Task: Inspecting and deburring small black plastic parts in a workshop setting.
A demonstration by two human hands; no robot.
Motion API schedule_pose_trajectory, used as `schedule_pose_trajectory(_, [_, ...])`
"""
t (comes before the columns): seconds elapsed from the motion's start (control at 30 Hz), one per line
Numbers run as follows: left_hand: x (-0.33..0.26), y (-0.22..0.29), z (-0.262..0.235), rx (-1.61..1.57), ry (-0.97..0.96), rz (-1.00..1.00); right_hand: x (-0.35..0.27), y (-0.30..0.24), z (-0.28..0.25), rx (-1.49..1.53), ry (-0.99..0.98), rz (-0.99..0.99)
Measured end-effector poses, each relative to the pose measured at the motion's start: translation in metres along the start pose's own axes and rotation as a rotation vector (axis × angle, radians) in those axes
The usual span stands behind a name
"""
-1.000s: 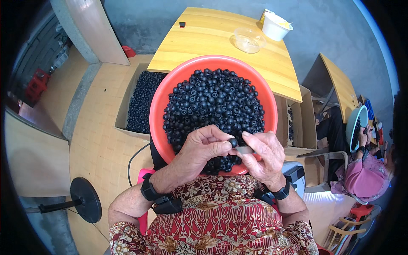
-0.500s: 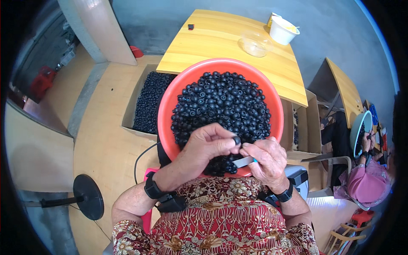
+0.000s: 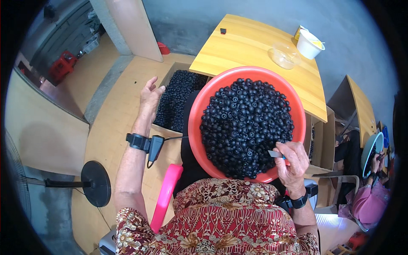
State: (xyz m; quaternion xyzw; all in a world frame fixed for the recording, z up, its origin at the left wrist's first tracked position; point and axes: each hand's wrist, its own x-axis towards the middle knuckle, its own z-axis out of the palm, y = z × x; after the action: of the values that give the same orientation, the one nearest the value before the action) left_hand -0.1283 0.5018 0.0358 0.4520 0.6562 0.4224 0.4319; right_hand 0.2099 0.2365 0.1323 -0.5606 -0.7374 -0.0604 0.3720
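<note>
Taking the red basin as a clock face, with 12 pointing straight away from the person, the basin sits over the lap and is heaped with black beads, many showing a round hole. The right hand is over the basin at about 4 o'clock, thumb and fingers pinching a small knife whose short grey blade juts toward 9 o'clock just above the beads; most of the handle is hidden in the grip. The left hand is well outside the basin, between 9 and 10 o'clock, fingers loosely spread and thumb apart, beside the left wall of a cardboard box that holds more black beads. No bead shows in that hand, though the underside of its fingers cannot be seen. Farther off, the yellow wooden table lies from 12 to 1 o'clock, a clear bowl and a white tub standing on it toward 1. The step in hand looks like the change between one bead and another: the left hand out at the box, the knife waiting at the basin. From here, the next move would seem to call for the left hand crossing toward 3 o'clock, clear of the blade's edge, to pinch a single bead from the heap
</note>
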Motion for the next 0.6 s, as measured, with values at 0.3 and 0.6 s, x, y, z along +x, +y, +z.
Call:
schedule_pose_trajectory(0.3, [-0.114,0.044,0.065,0.354,-0.382,1.1,-0.003,0.002,-0.001,-0.001,-0.021,0.061])
schedule_pose_trajectory(0.6, [-0.129,0.04,0.082,0.441,-0.653,1.094,-0.003,0.01,-0.005,0.02,0.016,0.074])
